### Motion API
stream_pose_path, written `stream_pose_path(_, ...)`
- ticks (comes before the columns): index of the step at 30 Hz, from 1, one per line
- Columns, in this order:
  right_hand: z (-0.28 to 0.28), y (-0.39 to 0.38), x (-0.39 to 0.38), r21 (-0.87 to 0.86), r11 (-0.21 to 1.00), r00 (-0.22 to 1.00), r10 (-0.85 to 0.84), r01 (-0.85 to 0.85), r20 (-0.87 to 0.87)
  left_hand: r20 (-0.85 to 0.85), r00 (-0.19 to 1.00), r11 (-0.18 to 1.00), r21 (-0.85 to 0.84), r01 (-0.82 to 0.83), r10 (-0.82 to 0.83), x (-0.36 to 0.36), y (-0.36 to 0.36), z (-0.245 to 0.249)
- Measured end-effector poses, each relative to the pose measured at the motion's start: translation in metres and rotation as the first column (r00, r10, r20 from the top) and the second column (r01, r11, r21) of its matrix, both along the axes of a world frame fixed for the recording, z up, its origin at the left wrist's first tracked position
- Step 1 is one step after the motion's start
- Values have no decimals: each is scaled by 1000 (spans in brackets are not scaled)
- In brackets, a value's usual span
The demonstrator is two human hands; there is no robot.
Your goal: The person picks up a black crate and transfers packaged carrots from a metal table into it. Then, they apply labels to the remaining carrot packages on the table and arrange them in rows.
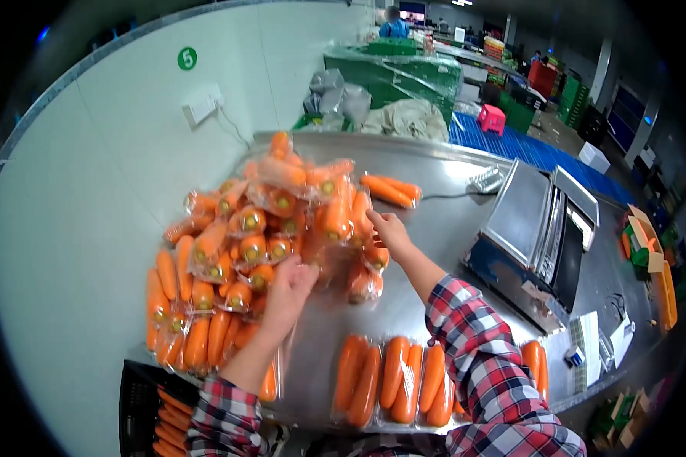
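Clear plastic bags of carrots (251, 221) lie heaped on the metal table, left of centre. My left hand (290, 283) is at the front right side of this heap, its fingers curled and blurred against the plastic; whether they grip a bag I cannot make out. At the right side of the heap, my right hand (387, 231) has its fingers closed at the edge of a bag of carrots (356, 209). Between the hands the wrapping is smeared by motion. Beyond my right hand lies a separate bag of carrots (391, 190).
Several packed carrot bags (401, 381) line the table's front edge. A wrapping machine (522, 236) stands on the right, with papers (587, 350) beside it. A black crate (141, 411) of carrots sits low at left, near the white wall (91, 190). A person (393, 27) is far back.
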State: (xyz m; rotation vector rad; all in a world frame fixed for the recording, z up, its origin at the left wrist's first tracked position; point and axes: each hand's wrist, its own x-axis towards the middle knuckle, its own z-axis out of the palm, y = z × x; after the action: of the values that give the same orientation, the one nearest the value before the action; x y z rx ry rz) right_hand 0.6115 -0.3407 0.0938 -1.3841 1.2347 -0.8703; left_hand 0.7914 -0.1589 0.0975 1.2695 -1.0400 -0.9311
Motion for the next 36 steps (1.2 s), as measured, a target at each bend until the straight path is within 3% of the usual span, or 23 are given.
stream_pose_path(1, 12, -13, 9, -20, 1000, 996, -11, 9, -87, 118, 988, 995, -28, -97, 100, 1, -23, 31)
stream_pose_path(2, 17, -21, 18, -296, 953, 953, -29, -65, -300, 230, 952, 979, -66, -191, 201, 0, -44, 60)
stream_pose_path(4, 37, -26, 44, -364, 925, 765, -156, -110, -625, 116, 977, 931, 300, -209, 182, 4, -79, 109)
stream_pose_path(5, 67, -20, 49, -145, 945, 665, 92, -292, -741, -95, 994, 905, 425, -8, 54, 13, -87, 119)
stream_pose_path(6, 34, -58, 72, -7, 879, 454, 240, -476, -858, -182, 980, 826, 562, 40, 76, 19, -101, 123)
stream_pose_path(8, 86, -25, 67, 92, 874, 534, 371, -476, -760, -94, 995, 836, 549, 28, 29, 25, -129, 128)
stream_pose_path(11, 76, -29, 73, 271, 754, 411, 579, -598, -704, -278, 960, 931, 358, 77, 27, 14, -147, 104)
stream_pose_path(14, 66, -6, 74, 17, 860, 582, 360, -511, -729, -391, 909, 982, 171, -83, 145, -6, -148, 74)
stream_pose_path(17, 53, -9, 83, -6, 804, 446, 323, -594, -835, -575, 813, 995, 34, -91, 94, -8, -148, 57)
stream_pose_path(19, 39, -5, 82, -98, 959, 832, 177, -266, -525, -630, 768, 990, 4, -142, 113, -10, -141, 63)
stream_pose_path(20, 34, -4, 81, -82, 993, 942, 51, -83, -331, -644, 761, 992, -27, -125, 79, -8, -136, 69)
stream_pose_path(23, 41, -23, 45, -42, 982, 979, 177, -182, -106, -647, 762, 993, -105, -54, -27, 14, -111, 70)
stream_pose_path(24, 40, -27, 29, -31, 975, 976, 218, -218, -29, -562, 822, 994, -106, 40, -93, 24, -97, 66)
stream_pose_path(25, 25, -34, 10, 77, 974, 953, 190, -213, 236, -479, 868, 991, -90, 100, -131, 20, -77, 72)
stream_pose_path(26, 53, -4, -17, 222, 954, 916, 105, -203, 386, -392, 904, 985, -68, 159, -173, 18, -58, 75)
stream_pose_path(27, 71, 19, -47, 262, 911, 861, 162, -318, 483, -266, 945, 981, -28, 190, -191, 20, -41, 66)
stream_pose_path(30, 10, 49, -121, 229, 954, 795, 15, -193, 607, -5, 957, 957, 35, 289, -289, 10, 7, 27)
stream_pose_path(32, -21, 80, -172, 265, 960, 829, -76, -89, 554, -155, 931, 922, 159, 354, -331, -27, 33, 10)
stream_pose_path(34, -50, 103, -213, 349, 937, 875, -197, 35, 442, -315, 875, 864, 230, 447, -369, -64, 40, -39)
stream_pose_path(36, -80, 124, -242, 414, 899, 888, -302, 144, 346, -587, 689, 737, 218, 639, -424, -104, 29, -53)
